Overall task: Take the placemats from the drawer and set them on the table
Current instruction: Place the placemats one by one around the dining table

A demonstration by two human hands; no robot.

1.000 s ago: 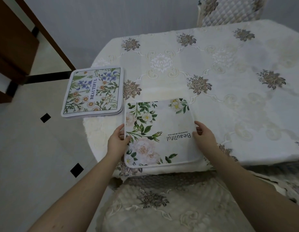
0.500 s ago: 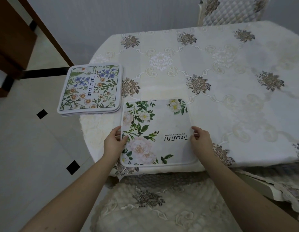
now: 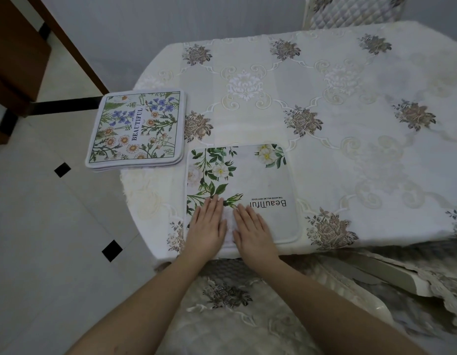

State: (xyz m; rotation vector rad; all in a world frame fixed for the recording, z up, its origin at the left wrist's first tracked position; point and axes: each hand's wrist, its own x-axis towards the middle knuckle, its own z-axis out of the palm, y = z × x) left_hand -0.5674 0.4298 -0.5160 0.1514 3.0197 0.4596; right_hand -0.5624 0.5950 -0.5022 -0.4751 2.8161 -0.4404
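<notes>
Half a second ago I had one hand at each side edge of the white floral placemat (image 3: 250,180); now both have come inward and lie flat on its near half, side by side and almost touching. My left hand (image 3: 206,226) presses palm-down with its fingers (image 3: 214,204) straight and close together, holding nothing, and my right hand (image 3: 252,230) does the same just beside it, fingers extended toward the printed word. The mat itself sits on the surface (image 3: 337,155) at the near edge, its near border about level with the drop of the tablecloth, in front of the cushioned chair seat (image 3: 230,303) below me. I read this shift from gripping the edges to pressing the middle as a sign that this mat is placed and I am only smoothing it down. The stack of placemats (image 3: 136,129) with the blue and orange flowers rests at the far-left corner of the surface, partly overhanging the edge, apart from the mat under my palms. I judge those are next: lift one off the top and lay it at another seat.
</notes>
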